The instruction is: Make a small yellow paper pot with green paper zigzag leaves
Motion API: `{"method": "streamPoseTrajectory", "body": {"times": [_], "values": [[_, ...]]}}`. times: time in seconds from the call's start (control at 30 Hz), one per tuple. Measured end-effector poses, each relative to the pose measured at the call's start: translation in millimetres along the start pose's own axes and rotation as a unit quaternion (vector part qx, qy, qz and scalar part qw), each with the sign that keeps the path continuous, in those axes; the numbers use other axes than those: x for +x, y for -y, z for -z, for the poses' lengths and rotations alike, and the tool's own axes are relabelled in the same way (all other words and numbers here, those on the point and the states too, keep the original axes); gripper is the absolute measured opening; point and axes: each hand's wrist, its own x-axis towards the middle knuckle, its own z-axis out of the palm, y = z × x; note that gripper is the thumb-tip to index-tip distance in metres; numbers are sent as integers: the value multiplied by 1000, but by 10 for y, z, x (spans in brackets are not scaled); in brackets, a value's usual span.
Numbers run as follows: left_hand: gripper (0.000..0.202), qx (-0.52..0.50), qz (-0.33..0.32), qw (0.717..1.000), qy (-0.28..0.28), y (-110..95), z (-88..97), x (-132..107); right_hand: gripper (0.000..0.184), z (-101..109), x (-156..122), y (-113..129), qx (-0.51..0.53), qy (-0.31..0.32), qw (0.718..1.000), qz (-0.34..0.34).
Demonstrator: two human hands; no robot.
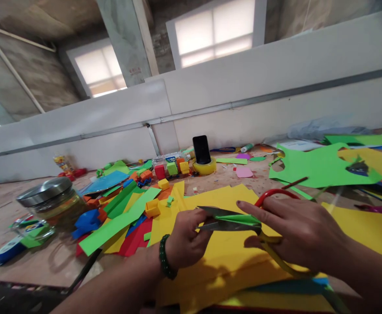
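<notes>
My right hand [300,233] is closed through the red and yellow handles of a pair of scissors [225,219], blades pointing left. A small green paper piece [241,217] lies between the blades. My left hand [186,239], with a dark bead bracelet on the wrist, pinches that green piece at the blade tips. Both hands hover over a stack of yellow paper sheets [220,253] on the wooden table [47,261].
A glass jar with a metal lid [52,203] stands at left. Strips of green, red and blue paper [119,220] and small foam blocks [164,174] litter the middle. A phone rests upright in a yellow tape roll [204,162]. A cut green sheet [318,168] lies at right.
</notes>
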Motion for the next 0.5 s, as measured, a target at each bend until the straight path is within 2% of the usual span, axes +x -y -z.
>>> {"method": "streamPoseTrajectory", "body": {"times": [0.1,0.17,0.33,0.5], "values": [[25,-20,-14,999,39,-32,-18,30,52,-35,-18,-21,25,25,999,-7],[29,-42,-2,998,46,-40,-30,53,52,-65,-21,-33,51,44,998,-13],[25,-89,70,993,34,10,-61,103,48,-135,-6,-28,107,87,989,-50],[19,-136,129,982,10,23,-76,136,50,-140,9,8,112,114,984,-76]]}}
